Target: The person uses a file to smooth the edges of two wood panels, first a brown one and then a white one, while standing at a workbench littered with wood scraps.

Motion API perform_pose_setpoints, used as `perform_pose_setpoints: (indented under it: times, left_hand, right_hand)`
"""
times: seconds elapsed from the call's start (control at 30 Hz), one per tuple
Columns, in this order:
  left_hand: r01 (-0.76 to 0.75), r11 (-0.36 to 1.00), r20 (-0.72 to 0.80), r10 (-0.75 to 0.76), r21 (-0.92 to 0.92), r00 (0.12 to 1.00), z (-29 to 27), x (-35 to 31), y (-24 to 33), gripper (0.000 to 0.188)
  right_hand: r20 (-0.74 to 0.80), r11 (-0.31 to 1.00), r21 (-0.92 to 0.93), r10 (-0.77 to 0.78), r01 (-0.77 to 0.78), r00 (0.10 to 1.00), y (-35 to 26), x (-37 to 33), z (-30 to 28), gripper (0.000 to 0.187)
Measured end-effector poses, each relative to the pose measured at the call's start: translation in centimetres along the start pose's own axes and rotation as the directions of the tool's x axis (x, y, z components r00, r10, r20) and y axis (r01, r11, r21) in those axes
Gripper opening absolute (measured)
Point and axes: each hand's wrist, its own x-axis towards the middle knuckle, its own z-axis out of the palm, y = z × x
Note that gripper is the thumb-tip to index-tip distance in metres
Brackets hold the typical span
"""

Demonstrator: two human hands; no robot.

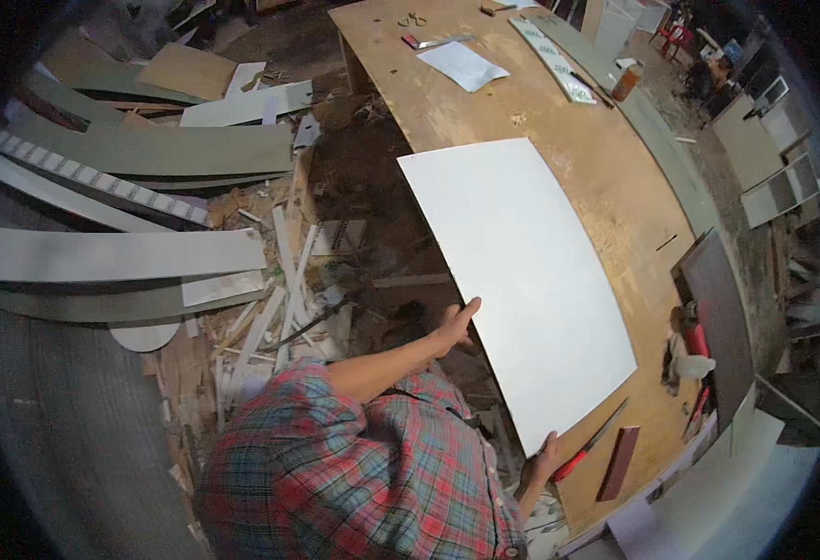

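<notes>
A white rectangular board (526,280) extends over the brown workbench, its near long edge overhanging the bench's side. My left hand (456,327) grips that near edge around its middle, thumb on top and the other fingers mostly hidden below. At the lower corner of the board, my right hand (545,457) holds on with its thumb over the edge; its remaining fingers are largely out of sight. Close to my right hand lie a long thin tool with a red handle (573,465) and a dark red flat block (619,464), both on the bench.
The workbench (484,117) also carries a white sheet (463,65), scissors (413,19), a try square (438,40), an orange bottle (627,82) and a red power tool (694,341). Stacked panels (148,149) and scrap strips (284,271) cover the left side.
</notes>
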Motion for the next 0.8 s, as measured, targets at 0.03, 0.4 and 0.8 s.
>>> perform_pose_setpoints:
  times: [0.03,0.4,0.8]
  left_hand:
    - [-0.004,1.0,0.12,0.002,0.013,0.993,0.0,-1.2,2.8,0.081]
    - [-0.273,0.948,0.219,0.235,0.162,0.947,6.3,-6.1,16.0,0.067]
    - [-0.519,0.829,0.221,0.557,-0.209,0.801,6.8,-7.1,16.4,0.02]
  right_hand:
    - [0.055,0.989,0.146,-0.036,0.027,0.998,-1.9,-1.0,0.8,0.031]
    - [-0.261,0.997,0.076,0.002,0.018,0.965,-14.0,-9.2,6.4,0.052]
    - [0.082,0.936,0.338,-0.131,0.096,0.988,-10.3,-5.0,3.5,0.053]
